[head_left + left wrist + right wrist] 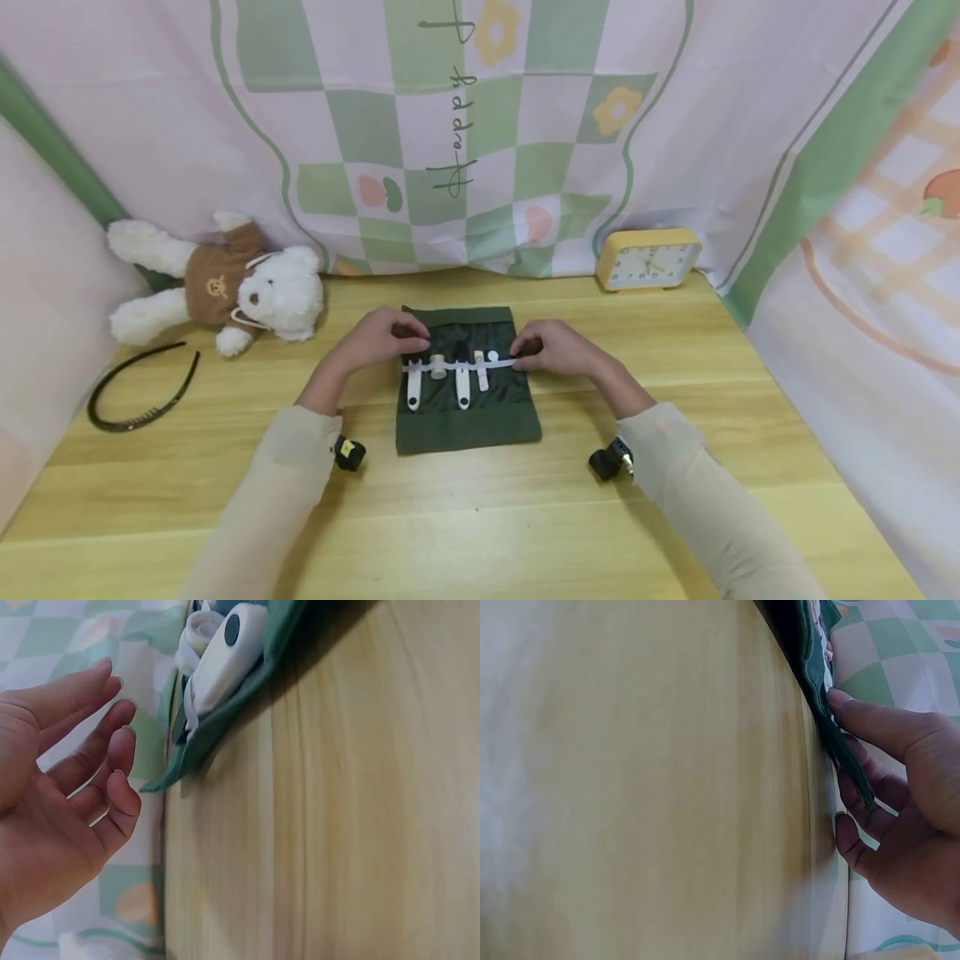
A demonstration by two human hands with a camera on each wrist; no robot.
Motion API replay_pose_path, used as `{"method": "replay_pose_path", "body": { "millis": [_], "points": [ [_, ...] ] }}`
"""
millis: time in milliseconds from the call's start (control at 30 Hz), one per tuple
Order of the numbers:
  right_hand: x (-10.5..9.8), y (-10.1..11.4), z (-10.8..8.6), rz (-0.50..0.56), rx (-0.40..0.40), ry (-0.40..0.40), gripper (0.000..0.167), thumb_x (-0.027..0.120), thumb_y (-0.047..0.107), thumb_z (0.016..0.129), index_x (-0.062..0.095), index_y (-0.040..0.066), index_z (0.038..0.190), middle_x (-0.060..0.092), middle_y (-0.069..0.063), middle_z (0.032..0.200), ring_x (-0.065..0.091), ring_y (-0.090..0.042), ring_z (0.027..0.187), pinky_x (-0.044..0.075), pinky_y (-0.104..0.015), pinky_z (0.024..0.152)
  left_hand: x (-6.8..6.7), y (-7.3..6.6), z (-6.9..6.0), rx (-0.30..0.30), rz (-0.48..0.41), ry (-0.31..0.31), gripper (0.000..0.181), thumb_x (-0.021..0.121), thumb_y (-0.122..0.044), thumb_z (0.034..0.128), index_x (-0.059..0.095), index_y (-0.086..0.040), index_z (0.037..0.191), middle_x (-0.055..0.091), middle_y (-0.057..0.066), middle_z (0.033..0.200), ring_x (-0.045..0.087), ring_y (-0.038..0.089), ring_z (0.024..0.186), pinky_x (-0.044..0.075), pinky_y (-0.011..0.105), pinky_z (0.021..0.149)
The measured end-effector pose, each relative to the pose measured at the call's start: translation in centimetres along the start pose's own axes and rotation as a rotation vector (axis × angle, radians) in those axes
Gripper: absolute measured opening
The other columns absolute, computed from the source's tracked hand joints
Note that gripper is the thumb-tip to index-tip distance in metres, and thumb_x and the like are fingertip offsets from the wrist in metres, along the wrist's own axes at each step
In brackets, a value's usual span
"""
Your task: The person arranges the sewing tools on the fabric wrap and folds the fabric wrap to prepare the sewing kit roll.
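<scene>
A dark green fabric tool roll [468,429] lies unfolded on the table, crossed by a white elastic strap [504,363]. Under the strap sit two white-handled tools [414,390] [462,390] with dark upper ends, a small beige cylinder [438,367], a slim pale stick [481,371] and a small white round piece [492,356]. My left hand [386,336] hovers by the roll's upper left, its fingers loosely bent and apart from the cloth in the left wrist view. At the opposite edge, my right hand [907,780] pinches the fabric, thumb above and fingers beneath.
A white plush dog [217,283] in a brown top lies at the back left, with a black headband [138,423] in front of it. Toward the back right stands a yellow clock [649,260]. A checkered curtain [450,125] hangs behind the wooden table [480,533].
</scene>
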State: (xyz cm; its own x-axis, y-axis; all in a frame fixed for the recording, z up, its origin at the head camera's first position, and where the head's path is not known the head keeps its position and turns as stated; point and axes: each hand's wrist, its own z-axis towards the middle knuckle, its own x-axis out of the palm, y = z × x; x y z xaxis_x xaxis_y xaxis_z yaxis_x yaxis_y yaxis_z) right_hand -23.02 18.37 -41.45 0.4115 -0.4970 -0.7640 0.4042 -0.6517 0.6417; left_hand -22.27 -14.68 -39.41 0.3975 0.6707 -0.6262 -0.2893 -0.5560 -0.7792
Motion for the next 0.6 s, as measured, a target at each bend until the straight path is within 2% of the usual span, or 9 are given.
{"method": "replay_pose_path", "body": {
  "millis": [267, 467, 600],
  "points": [
    [0.0, -0.2, -0.2, 0.011, -0.005, -0.003, 0.013, 0.079, 0.014, 0.090, 0.078, 0.007, 0.101, 0.068, -0.005, 0.100, 0.062, -0.022, 0.094, 0.051, -0.043, 0.085, -1.4, 0.9, -2.6, -0.036, -0.004, -0.013, 0.026, 0.070, -0.018, 0.0975, 0.073, -0.002, 0.118, 0.071, 0.007, 0.106, 0.064, 0.024, 0.095, 0.052, 0.041, 0.082],
    [0.2, -0.3, -0.2, 0.005, 0.000, -0.003, 0.013, 0.079, 0.014, 0.090, 0.078, 0.007, 0.102, 0.068, -0.005, 0.101, 0.061, -0.022, 0.095, 0.050, -0.043, 0.085, -2.1, 2.3, -4.6, -0.010, -0.002, -0.039, 0.026, 0.073, -0.013, 0.0951, 0.073, 0.001, 0.117, 0.073, 0.011, 0.106, 0.065, 0.023, 0.094, 0.053, 0.036, 0.079],
    [0.2, -0.2, -0.2, 0.006, 0.009, -0.008, 0.013, 0.079, 0.015, 0.091, 0.078, 0.008, 0.102, 0.068, -0.005, 0.101, 0.061, -0.022, 0.094, 0.050, -0.043, 0.085, -2.3, 2.9, -5.8, -0.020, -0.016, -0.012, 0.030, 0.075, -0.016, 0.0940, 0.072, 0.001, 0.118, 0.073, 0.009, 0.106, 0.065, 0.023, 0.095, 0.053, 0.037, 0.081]
  ]
}}
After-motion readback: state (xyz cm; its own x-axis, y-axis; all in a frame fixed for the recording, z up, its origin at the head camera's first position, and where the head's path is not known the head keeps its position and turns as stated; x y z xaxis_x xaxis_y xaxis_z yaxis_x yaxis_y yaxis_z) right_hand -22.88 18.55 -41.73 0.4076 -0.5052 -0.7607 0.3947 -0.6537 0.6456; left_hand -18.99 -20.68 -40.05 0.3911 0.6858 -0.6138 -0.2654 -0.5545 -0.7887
